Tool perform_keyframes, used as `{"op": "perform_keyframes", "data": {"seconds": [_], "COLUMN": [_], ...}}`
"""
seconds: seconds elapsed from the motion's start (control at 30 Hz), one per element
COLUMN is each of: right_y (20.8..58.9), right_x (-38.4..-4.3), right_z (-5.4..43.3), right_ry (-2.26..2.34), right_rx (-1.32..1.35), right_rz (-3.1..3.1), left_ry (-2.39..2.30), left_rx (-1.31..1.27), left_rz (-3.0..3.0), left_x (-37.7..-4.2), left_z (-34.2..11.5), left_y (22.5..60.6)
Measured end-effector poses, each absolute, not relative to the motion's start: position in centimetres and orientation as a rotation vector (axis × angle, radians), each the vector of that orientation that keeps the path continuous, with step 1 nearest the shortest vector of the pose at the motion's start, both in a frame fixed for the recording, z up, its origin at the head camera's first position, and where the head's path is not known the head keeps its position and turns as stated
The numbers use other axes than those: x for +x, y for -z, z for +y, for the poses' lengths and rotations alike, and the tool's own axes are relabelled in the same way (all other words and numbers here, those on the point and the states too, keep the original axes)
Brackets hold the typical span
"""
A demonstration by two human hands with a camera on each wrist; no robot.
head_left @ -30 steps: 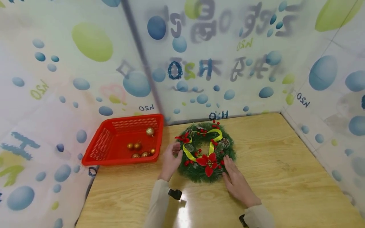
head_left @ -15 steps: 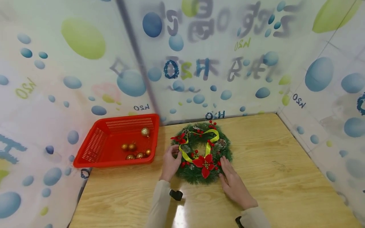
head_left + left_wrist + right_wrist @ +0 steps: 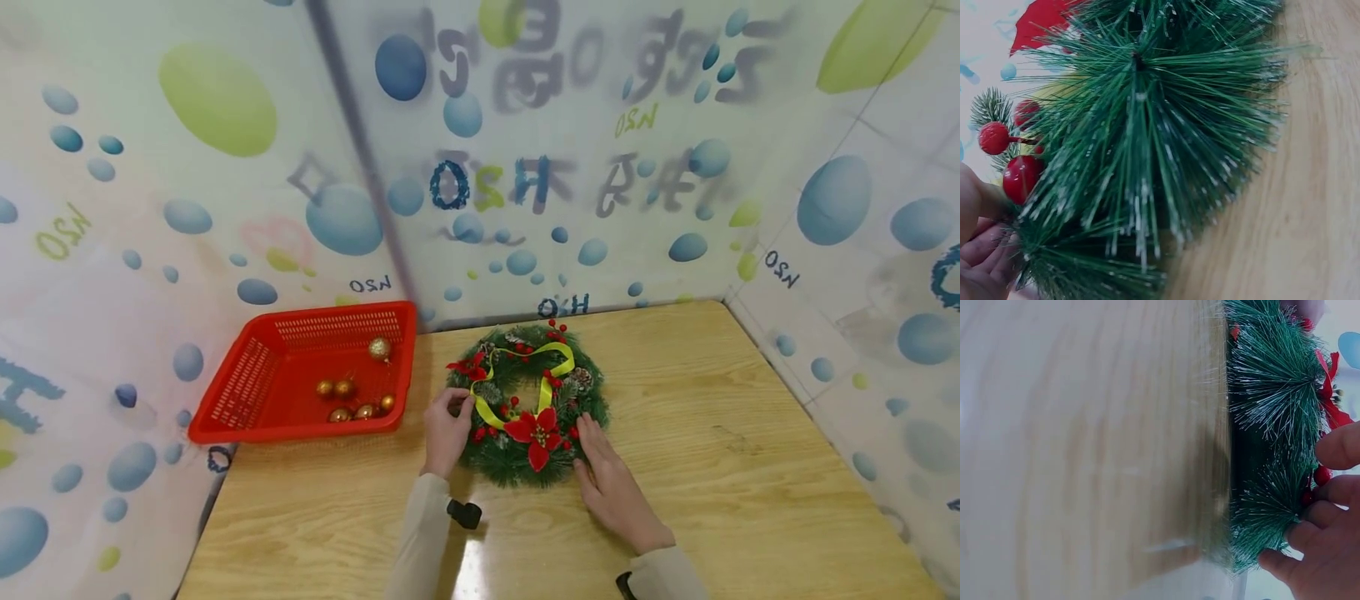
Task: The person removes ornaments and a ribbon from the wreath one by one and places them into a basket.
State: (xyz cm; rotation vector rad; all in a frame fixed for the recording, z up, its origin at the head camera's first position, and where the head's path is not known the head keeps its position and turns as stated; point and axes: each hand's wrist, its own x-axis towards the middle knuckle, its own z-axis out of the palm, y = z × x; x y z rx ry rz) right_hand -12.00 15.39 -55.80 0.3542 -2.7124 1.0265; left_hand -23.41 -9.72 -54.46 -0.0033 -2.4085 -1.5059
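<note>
A green Christmas wreath [image 3: 510,467] lies on the table in the head view. It carries red poinsettias, red berries, pine cones and a loose yellow ribbon [image 3: 491,414]. At its left edge my left hand [image 3: 447,433] grips the wreath between thumb and fingers, close beside the ribbon. In the left wrist view, those fingers [image 3: 988,250] bend in among the needles near a red berry [image 3: 1022,179]. My right hand [image 3: 618,492] rests against the wreath's lower right side with its fingers nearly straight. The right wrist view shows its fingertips touching the needles [image 3: 1266,512].
A red plastic basket [image 3: 251,350] stands left of the wreath. Several gold baubles [image 3: 345,389] lie in it. The wooden table [image 3: 750,467] meets patterned walls [image 3: 525,125] at the back and sides.
My left thumb and fingers have come together at the wreath's left edge. The right hand stays against its right side. The head view has shifted slightly.
</note>
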Motion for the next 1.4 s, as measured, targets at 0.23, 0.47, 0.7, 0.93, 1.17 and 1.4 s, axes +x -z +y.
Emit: {"op": "perform_keyframes", "data": {"seconds": [0.23, 0.47, 0.7, 0.93, 1.17, 1.4], "right_y": [55.8, 55.7, 55.8, 55.9, 55.7, 55.8], "right_x": [-12.0, -12.0, -12.0, -11.9, -11.8, -11.7], "right_z": [15.3, 15.4, 15.4, 15.4, 15.4, 15.4], "right_ry": [-1.03, -1.052, -1.062, -1.059, -1.086, -1.119], "right_rx": [0.339, 0.349, 0.349, 0.347, 0.342, 0.344], "right_rz": [-2.705, -2.713, -2.71, -2.712, -2.716, -2.708], "left_ry": [1.465, 1.42, 1.527, 1.573, 1.502, 1.515], "left_rx": [-0.058, -0.094, -0.138, -0.257, -0.338, -0.299], "left_rz": [-2.377, -2.354, -2.275, -2.159, -2.076, -2.054], "left_x": [-23.5, -23.3, -22.9, -22.3, -21.5, -19.4], "left_z": [-10.1, -10.2, -10.2, -10.4, -11.0, -10.8], "left_y": [53.9, 52.9, 50.2, 47.0, 43.2, 38.9]}}
